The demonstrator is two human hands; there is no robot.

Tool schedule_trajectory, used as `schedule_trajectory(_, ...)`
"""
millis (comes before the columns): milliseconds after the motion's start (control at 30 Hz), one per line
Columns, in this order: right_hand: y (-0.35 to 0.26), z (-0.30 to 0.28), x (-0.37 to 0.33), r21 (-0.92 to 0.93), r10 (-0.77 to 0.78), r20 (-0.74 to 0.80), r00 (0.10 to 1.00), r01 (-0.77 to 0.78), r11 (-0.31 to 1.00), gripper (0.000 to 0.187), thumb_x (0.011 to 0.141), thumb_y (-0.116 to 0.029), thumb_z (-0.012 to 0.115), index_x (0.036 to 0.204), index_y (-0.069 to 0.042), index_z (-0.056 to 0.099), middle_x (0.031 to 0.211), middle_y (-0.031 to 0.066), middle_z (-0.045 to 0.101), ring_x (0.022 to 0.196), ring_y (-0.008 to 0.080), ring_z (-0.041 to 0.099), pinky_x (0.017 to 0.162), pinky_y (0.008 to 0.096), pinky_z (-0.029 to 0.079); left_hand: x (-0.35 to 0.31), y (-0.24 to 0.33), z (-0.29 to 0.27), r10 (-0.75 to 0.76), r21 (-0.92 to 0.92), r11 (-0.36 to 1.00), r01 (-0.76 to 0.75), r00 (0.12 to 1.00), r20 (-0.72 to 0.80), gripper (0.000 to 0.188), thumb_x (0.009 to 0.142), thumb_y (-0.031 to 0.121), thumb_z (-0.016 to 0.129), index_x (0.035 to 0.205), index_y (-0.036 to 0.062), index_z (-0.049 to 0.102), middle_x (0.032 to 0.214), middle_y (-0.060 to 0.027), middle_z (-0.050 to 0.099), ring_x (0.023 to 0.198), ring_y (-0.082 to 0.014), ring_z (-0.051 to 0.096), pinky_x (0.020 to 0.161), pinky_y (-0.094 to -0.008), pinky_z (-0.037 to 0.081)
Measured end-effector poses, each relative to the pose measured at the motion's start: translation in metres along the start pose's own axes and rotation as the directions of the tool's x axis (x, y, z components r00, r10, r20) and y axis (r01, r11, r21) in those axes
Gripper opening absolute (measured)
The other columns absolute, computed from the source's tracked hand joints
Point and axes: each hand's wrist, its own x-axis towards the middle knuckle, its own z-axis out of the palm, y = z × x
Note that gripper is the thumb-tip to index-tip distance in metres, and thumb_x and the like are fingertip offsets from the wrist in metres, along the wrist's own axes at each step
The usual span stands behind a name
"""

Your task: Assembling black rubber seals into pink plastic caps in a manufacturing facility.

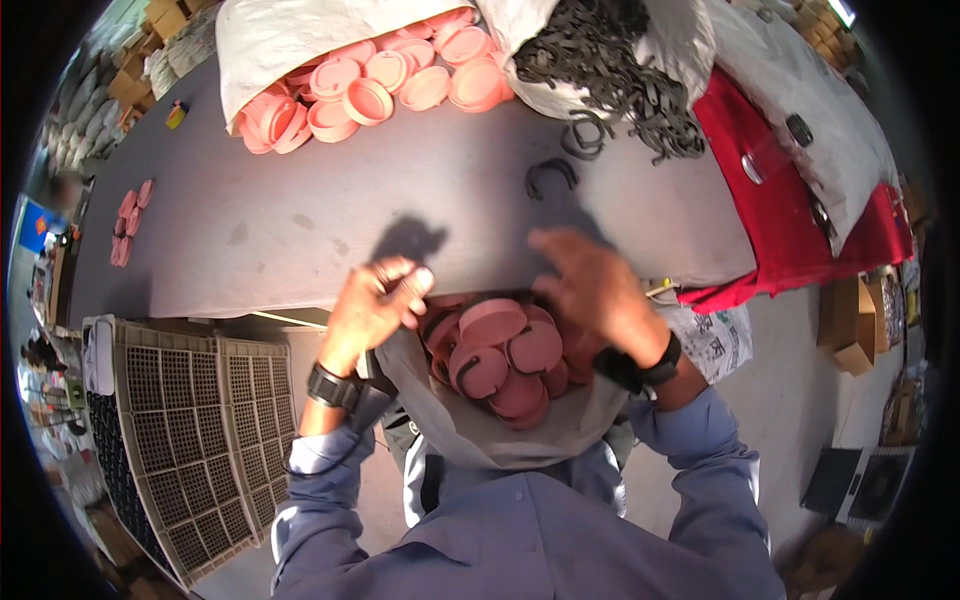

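My left hand (375, 308) hovers at the table's near edge, beside the bag in my lap. Its fingers are loosely curled, thumb and forefinger apart, with nothing visible between them. My right hand (597, 287) is over the bag's right side, slightly blurred, its fingers stretched toward the table and nothing seen in them. Between the hands, the grey bag (490, 450) lies open, holding several pink round lids (493, 322); dark curved strips show on some. Beyond my right hand, a loose black curved strip (552, 178) lies on the table.
Pink round lids (387, 70) spill from a white sack (270, 40) at the back. A pile of black curved strips (650, 100) lies to its right. Small pink pieces (126, 222) rest on the grey table (300, 220). Plastic crates (190, 430) stand left, an open carton (848, 325) right.
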Motion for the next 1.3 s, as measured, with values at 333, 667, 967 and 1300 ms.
schedule_trajectory(333,0.104,0.027,0.117,-0.305,0.058,-0.097,0.994,-0.085,0.949,0.031,0.091,-0.010,0.069,0.122,-0.014,0.072,0.109,0.0120,0.069,0.090,0.0369,0.071,0.075,0.0484,0.058,0.202,0.002,-0.122,0.604,0.771,0.636,-0.024,0.639,-0.477,0.069,0.080,0.026,0.090,0.140,0.0107,0.062,0.144,-0.0222,0.056,0.131,-0.0375,0.056,0.104,-0.0491,0.050)
schedule_trajectory(667,0.064,-0.015,0.115,-0.022,0.120,-0.377,0.919,-0.139,0.990,0.030,0.090,-0.004,0.060,0.119,-0.004,0.067,0.093,0.0150,0.070,0.075,0.0367,0.068,0.069,0.0456,0.055,0.237,-0.006,-0.107,0.804,0.924,0.316,-0.215,0.579,-0.140,0.027,0.089,0.014,0.077,0.116,0.0112,0.073,0.146,-0.0101,0.060,0.148,-0.0337,0.044,0.121,-0.0602,0.027)
schedule_trajectory(967,-0.019,-0.022,0.093,0.504,0.211,-0.269,0.940,-0.050,0.862,0.036,0.095,0.002,0.052,0.127,-0.003,0.067,0.090,0.0171,0.068,0.074,0.0283,0.066,0.072,0.0375,0.054,0.095,0.020,-0.024,0.218,-0.618,0.752,-0.231,0.971,-0.099,0.021,0.099,0.014,0.075,0.115,0.0002,0.071,0.104,-0.0065,0.077,0.089,-0.0131,0.073,0.081,-0.0320,0.062)
schedule_trajectory(1300,-0.059,-0.003,0.056,0.394,-0.050,-0.430,0.901,0.237,0.888,0.026,0.097,-0.001,0.055,0.121,-0.001,0.066,0.097,0.0196,0.067,0.088,0.0396,0.066,0.078,0.0458,0.053,0.015,0.044,0.025,0.291,-0.329,0.907,-0.263,0.956,0.036,0.027,0.091,0.003,0.082,0.115,-0.0012,0.071,0.106,-0.0052,0.076,0.093,-0.0116,0.072,0.085,-0.0297,0.060)
